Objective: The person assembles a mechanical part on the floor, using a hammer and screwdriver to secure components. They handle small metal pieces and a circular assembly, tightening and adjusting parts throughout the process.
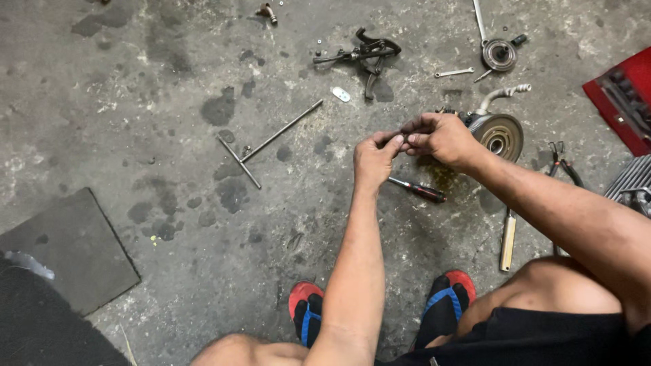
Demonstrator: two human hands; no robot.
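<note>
My left hand (373, 157) and my right hand (439, 138) meet above the concrete floor, fingertips pinched together on a small dark part (401, 139) that is mostly hidden between them. Just behind my right hand lies a round metal pulley unit (500, 133) with a curved pipe. Below the hands a screwdriver with a red and black handle (419, 190) rests on the floor beside an oily stain.
A T-handle wrench (268, 142), a dark puller tool (366, 54), a small spanner (454, 72), a second round part (499, 54), pliers (563, 166), a wooden-handled tool (507, 240) and a red tool case (624, 98) lie around. A dark mat (64, 251) sits left. My feet wear red sandals (305, 308).
</note>
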